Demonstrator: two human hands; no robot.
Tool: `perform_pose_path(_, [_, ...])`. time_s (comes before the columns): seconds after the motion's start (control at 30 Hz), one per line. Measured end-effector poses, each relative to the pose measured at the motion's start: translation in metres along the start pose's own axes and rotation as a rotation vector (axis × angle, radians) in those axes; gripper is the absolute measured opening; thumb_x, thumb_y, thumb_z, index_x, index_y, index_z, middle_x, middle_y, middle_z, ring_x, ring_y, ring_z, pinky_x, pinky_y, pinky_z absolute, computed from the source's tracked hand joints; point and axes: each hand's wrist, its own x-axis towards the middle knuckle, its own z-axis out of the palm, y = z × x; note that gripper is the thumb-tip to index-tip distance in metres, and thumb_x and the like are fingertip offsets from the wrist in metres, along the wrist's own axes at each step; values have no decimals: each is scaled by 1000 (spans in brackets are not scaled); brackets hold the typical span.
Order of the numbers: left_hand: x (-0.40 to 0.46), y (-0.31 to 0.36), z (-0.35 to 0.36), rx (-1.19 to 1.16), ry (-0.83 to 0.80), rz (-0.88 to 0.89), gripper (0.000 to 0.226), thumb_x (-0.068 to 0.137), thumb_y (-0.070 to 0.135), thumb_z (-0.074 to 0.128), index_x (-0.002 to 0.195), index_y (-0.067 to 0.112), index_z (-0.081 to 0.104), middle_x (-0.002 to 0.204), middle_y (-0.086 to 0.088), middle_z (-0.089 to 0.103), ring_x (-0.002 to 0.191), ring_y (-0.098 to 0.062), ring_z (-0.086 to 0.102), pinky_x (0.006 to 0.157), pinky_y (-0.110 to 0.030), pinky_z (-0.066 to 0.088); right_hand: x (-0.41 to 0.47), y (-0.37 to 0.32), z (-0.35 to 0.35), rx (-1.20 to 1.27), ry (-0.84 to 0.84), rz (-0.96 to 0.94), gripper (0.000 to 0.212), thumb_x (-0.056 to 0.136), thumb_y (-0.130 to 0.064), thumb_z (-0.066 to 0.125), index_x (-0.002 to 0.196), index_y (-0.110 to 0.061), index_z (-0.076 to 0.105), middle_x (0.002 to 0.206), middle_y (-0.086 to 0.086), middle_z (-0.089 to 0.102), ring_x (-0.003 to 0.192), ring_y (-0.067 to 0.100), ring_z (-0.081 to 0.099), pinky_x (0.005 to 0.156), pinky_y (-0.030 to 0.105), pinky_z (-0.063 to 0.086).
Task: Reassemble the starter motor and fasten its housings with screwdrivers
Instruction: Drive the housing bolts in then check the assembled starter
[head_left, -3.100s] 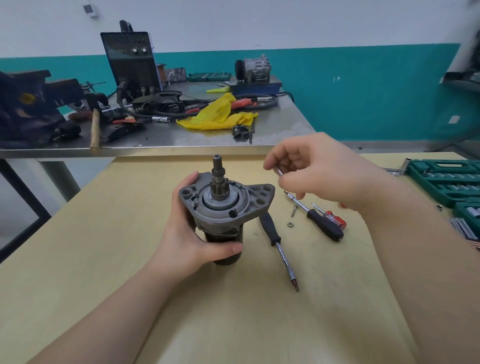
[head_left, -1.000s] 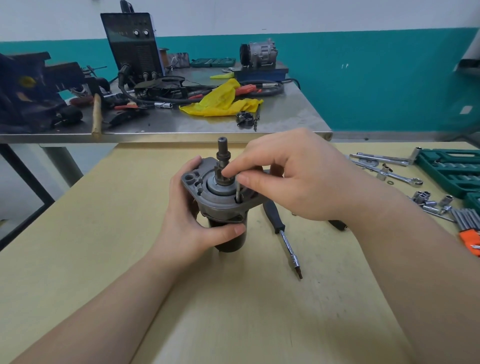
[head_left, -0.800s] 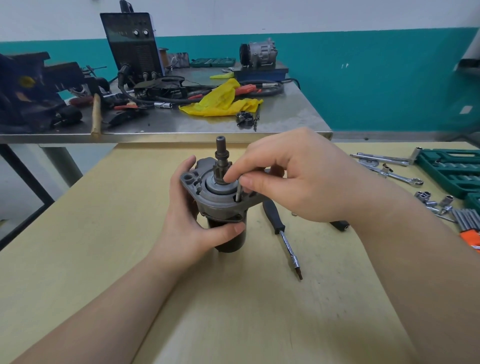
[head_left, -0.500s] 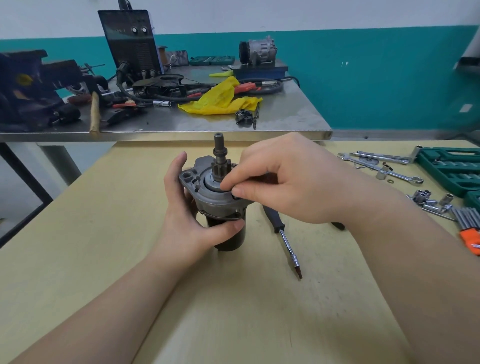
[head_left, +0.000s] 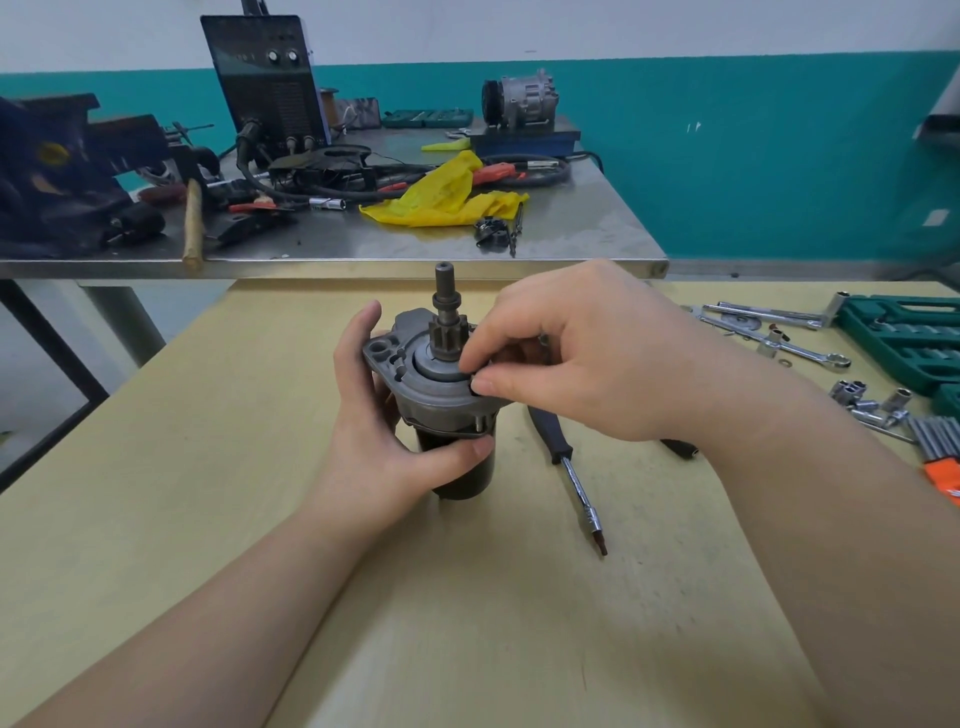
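**A:** Which step was in hand there?

**B:** Seating a fastener by hand, I'd judge. The starter motor (head_left: 447, 410) stood upright on the pale wooden worktop (head_left: 208, 519), shaft pointing up, between the two hands. The left hand (head_left: 384, 441) was wrapped around its dark round body, thumb across the front, keeping it steady. The right hand (head_left: 587, 358) had thumb and forefinger pinched narrow over the near edge of the grey cast housing (head_left: 441, 395).

**A:** Pinched on what?

**B:** Probably a long bolt pushed down into its hole, though the fingertips hid it, so I couldn't say for sure.

**A:** And the next move?

**B:** It would call for a tool. A screwdriver (head_left: 566, 457) with a black rubbery handle and a slim steel shank lay just right of the motor, under the right wrist. The right hand would have to let go and pick it up while the left kept its hold.

**A:** How did the parts look?

**B:** The housing was dull, matte metal with lugs and holes; the toothed gear (head_left: 444, 340) on the shaft was darker and ribbed. Shiny wrenches (head_left: 769, 338) lay beyond the right hand, well apart.
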Motion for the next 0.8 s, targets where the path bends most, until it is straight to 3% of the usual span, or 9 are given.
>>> perform_pose_path(0.3, [-3, 7, 2, 24, -21, 14, 127, 64, 25, 94, 162, 36, 13, 147, 14, 57, 141, -25, 57, 115, -27, 46, -2, 1, -4, 91, -50, 36, 9, 90, -27, 84, 96, -33, 85, 81, -22, 72, 83, -3, 67, 72, 10, 48])
perform_pose_path(0.47, [-4, 9, 2, 47, -26, 10, 129, 63, 29, 95, 163, 36, 13, 154, -4, 48, 144, -26, 53, 119, -32, 43, -2, 0, -2, 88, -56, 50, 5, 88, -30, 85, 90, -31, 81, 80, -20, 72, 81, -1, 66, 70, 12, 49])
perform_pose_path(0.67, [-4, 9, 1, 90, -52, 28, 131, 63, 30, 96, 163, 30, 11, 156, -11, 47, 144, -29, 54, 123, -51, 41, -3, -1, -5, 113, -108, 61, 2, 90, -32, 84, 89, -32, 82, 82, -19, 73, 79, 0, 67, 70, 13, 50])
perform_pose_path(0.8, [-2, 9, 1, 83, -54, 30, 129, 64, 30, 95, 162, 31, 11, 154, -6, 48, 143, -28, 54, 121, -37, 42, -5, -2, -7, 53, -106, 47, 6, 95, -27, 77, 91, -32, 80, 79, -18, 71, 80, -1, 65, 69, 12, 48])
